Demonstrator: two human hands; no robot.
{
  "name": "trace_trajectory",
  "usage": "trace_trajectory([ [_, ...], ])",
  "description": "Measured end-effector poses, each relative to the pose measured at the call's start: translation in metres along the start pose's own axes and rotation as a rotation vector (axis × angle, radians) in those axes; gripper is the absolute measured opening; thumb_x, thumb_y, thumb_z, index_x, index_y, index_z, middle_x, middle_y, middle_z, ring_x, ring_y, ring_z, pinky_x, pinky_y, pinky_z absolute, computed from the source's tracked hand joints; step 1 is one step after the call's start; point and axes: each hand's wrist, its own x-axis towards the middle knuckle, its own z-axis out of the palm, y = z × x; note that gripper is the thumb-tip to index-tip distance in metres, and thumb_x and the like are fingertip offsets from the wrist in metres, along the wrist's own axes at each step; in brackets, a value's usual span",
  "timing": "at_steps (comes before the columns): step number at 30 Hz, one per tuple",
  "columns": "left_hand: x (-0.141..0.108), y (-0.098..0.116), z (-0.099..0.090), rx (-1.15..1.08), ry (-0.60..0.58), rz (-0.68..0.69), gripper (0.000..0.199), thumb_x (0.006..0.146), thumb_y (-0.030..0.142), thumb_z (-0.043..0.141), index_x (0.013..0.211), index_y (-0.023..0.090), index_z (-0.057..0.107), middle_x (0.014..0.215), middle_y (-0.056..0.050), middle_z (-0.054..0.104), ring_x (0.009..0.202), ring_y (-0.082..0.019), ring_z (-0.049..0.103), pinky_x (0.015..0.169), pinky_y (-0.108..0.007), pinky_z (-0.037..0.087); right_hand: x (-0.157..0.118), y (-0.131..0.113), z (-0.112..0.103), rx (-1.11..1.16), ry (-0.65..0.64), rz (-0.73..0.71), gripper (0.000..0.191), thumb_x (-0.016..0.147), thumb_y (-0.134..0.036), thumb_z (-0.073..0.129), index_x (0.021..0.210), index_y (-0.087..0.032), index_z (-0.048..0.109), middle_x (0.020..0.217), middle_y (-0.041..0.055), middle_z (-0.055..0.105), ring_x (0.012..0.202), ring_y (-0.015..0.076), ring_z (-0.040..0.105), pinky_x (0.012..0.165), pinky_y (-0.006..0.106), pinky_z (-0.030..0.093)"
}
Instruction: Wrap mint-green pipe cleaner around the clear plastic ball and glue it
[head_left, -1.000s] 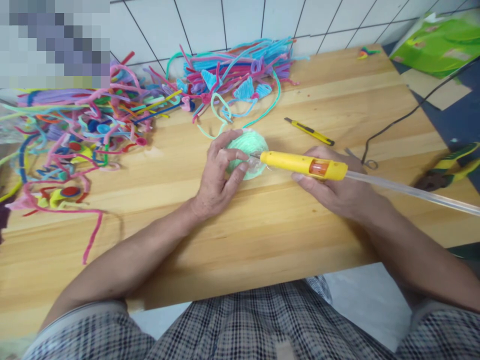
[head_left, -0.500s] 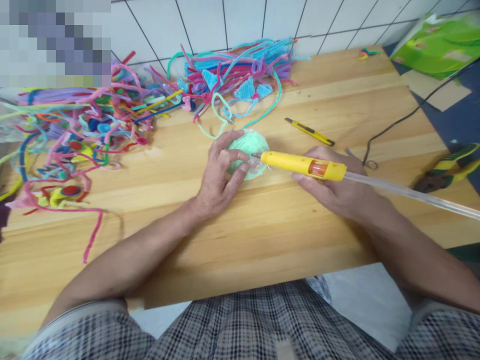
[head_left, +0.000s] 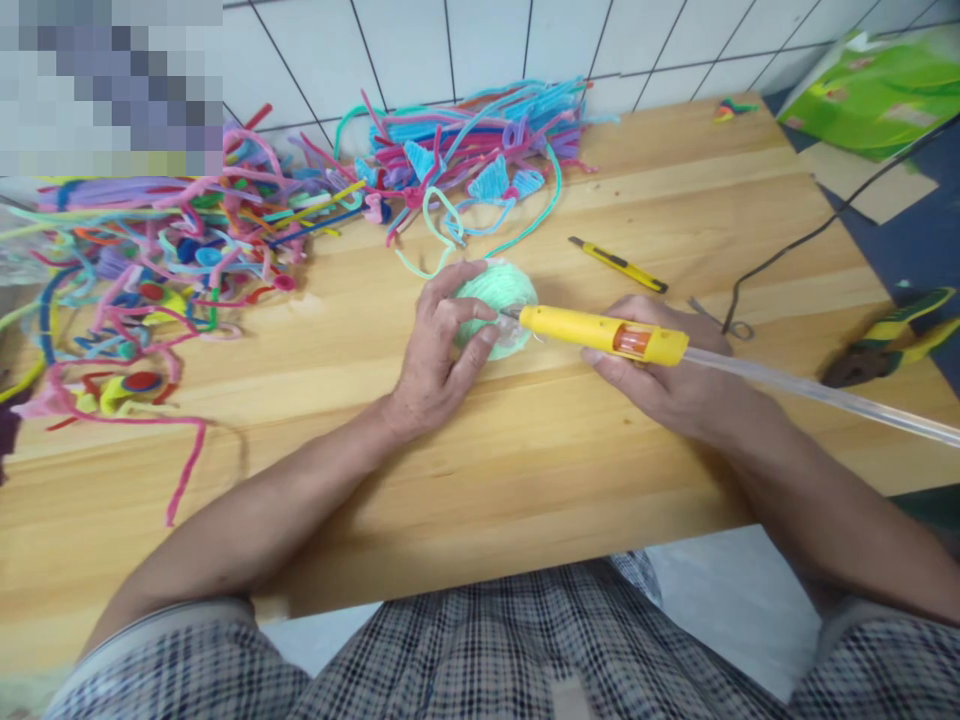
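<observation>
A round mint-green fuzzy piece (head_left: pixel 504 285) lies on the wooden table, with a whitish glossy patch on its lower part. My left hand (head_left: pixel 442 345) holds it from the left, fingers curled over it and the thumb at its lower edge. In my right hand (head_left: pixel 660 365) is a yellow glue gun (head_left: pixel 574 327), its metal tip at the middle of the green piece. A clear glue stick (head_left: pixel 810 390) runs out of the gun's back to the right. The gun hides part of my right fingers.
Tangled colourful pipe cleaners (head_left: pixel 202 250) cover the left; more (head_left: pixel 487 140) lie along the tiled wall. Behind my right hand is a yellow cutter (head_left: pixel 619 264). Pliers (head_left: pixel 885 340), a black cable (head_left: pixel 795 238) and a green bag (head_left: pixel 874 95) are at the right.
The glue gun and my right hand have shifted very slightly to the left. My left hand keeps its hold on the green piece.
</observation>
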Motion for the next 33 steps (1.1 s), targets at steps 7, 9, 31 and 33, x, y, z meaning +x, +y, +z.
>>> trace_trajectory([
  [7,0.0001,-0.0022,0.0003,0.02,0.021,0.049,0.018,0.116,0.034,0.062,0.134,0.03,0.06,0.162,-0.011,0.062,0.154,-0.027,0.061,0.127,-0.056,0.059,0.001,-0.0019,-0.0018,0.011,-0.015,0.033,0.007,0.105,-0.034,0.066,0.104,-0.028,0.061,0.084,0.0004,0.072,0.069,0.0204,0.066,0.065,0.034,0.049],
  [9,0.0003,-0.0011,0.0001,0.013,0.012,0.022,0.017,0.116,0.033,0.061,0.133,0.03,0.06,0.163,-0.011,0.061,0.154,-0.027,0.06,0.128,-0.057,0.058,0.0005,-0.0022,-0.002,0.0,-0.025,0.049,0.009,0.106,-0.035,0.065,0.104,-0.028,0.061,0.084,0.0007,0.071,0.068,0.0204,0.064,0.064,0.034,0.047],
  [31,-0.0001,0.0018,-0.0012,0.0,-0.024,-0.023,0.018,0.117,0.04,0.056,0.133,0.033,0.063,0.166,-0.009,0.06,0.158,-0.029,0.059,0.132,-0.058,0.053,-0.001,-0.0005,-0.0007,-0.044,0.006,0.048,0.015,0.107,-0.043,0.065,0.105,-0.029,0.063,0.085,0.002,0.072,0.072,0.0223,0.068,0.068,0.037,0.054],
  [33,0.0001,0.0023,-0.0011,-0.02,-0.019,-0.032,0.019,0.118,0.041,0.056,0.134,0.034,0.064,0.167,-0.008,0.06,0.159,-0.029,0.058,0.134,-0.059,0.051,-0.0012,-0.0003,-0.0009,-0.043,-0.002,0.048,0.014,0.107,-0.043,0.066,0.108,-0.029,0.065,0.088,0.0029,0.074,0.075,0.0235,0.071,0.07,0.037,0.055],
])
